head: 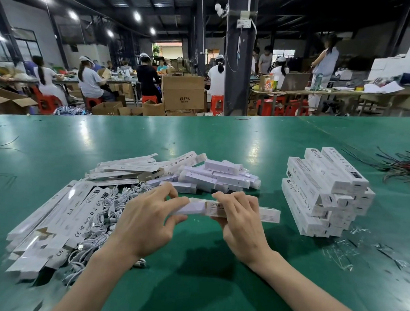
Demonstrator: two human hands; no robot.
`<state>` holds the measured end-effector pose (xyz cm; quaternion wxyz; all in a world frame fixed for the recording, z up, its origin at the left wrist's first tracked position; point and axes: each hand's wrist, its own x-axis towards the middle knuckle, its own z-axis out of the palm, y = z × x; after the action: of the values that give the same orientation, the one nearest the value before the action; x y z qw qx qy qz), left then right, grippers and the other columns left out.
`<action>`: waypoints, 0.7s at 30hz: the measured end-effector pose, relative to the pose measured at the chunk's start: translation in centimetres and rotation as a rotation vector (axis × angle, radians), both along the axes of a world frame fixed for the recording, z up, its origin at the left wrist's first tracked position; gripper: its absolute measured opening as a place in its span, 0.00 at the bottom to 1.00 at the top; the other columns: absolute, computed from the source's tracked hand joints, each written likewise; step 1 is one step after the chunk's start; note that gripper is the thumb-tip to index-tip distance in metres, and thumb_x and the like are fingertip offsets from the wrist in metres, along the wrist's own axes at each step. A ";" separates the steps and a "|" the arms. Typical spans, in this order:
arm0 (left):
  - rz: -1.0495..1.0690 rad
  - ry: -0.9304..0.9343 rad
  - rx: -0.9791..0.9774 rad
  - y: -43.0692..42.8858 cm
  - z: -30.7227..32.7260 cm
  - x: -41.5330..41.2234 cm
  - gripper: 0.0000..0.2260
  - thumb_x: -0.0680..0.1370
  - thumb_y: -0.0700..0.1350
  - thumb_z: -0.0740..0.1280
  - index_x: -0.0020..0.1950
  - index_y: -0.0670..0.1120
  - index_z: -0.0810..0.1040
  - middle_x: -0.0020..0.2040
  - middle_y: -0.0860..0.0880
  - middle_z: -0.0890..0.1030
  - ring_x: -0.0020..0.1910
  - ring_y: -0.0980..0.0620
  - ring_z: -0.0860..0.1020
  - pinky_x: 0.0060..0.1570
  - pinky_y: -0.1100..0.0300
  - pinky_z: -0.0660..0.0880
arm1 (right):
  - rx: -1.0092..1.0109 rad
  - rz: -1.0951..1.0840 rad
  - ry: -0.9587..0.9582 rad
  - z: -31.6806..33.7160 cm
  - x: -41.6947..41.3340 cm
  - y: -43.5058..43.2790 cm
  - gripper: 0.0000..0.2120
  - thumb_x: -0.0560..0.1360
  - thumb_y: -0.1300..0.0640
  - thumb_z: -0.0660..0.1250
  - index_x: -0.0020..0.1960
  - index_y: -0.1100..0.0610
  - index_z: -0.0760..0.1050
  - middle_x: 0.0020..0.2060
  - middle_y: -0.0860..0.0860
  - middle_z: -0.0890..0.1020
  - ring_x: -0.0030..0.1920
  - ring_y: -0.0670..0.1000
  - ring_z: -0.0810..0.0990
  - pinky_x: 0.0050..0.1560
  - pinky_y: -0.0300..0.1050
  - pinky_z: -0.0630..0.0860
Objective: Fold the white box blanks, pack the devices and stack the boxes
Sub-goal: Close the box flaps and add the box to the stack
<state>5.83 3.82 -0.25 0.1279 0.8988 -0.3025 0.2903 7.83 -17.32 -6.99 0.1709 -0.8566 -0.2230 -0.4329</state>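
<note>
At a packing bench, your two hands meet over the green table [200,136]. Your right hand [241,219] grips a long white box [269,214], fingers curled over its top and thumb underneath, holding it level just above the surface. Your left hand [146,220] pinches a pale device [187,208] between thumb and fingertips where it juts from the box's left end.

To your left lies a loose heap of flat box blanks [53,218], fanned out and overlapping, with a tangle of coiled white cables [116,205] just beside it and partly under your left wrist. Beyond your hands sits a pile of unpacked devices [222,177]. To your right, well apart from the box you hold, stands a stack of packed boxes [323,190], laid crosswise in layers. Scraps of clear plastic film [343,253] lie near its base, and a bundle of dark wire ties [403,165] lies at the table's far right.

Behind the table, workers sit on red stools [45,103] at long benches beside a cardboard carton [183,92].
</note>
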 end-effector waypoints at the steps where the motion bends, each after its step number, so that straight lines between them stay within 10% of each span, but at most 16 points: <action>1: -0.011 -0.010 0.018 0.0 0.0 0.0 0.14 0.65 0.43 0.81 0.49 0.49 0.84 0.42 0.51 0.78 0.34 0.50 0.78 0.33 0.58 0.72 | -0.006 -0.004 0.001 0.0 0.0 0.0 0.30 0.62 0.71 0.75 0.58 0.54 0.69 0.44 0.48 0.80 0.47 0.52 0.72 0.49 0.46 0.64; 21: -0.062 -0.029 0.017 0.1 -0.4 0.3 0.18 0.63 0.41 0.81 0.51 0.48 0.85 0.43 0.50 0.78 0.38 0.49 0.77 0.39 0.54 0.76 | -0.042 0.013 0.005 0.2 -0.6 0.3 0.18 0.67 0.67 0.75 0.55 0.57 0.79 0.46 0.47 0.81 0.46 0.54 0.75 0.48 0.48 0.66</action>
<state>6.14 3.91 -0.64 0.1249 0.8858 -0.3345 0.2964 7.19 -16.98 -6.77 0.1563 -0.8596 -0.2371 -0.4249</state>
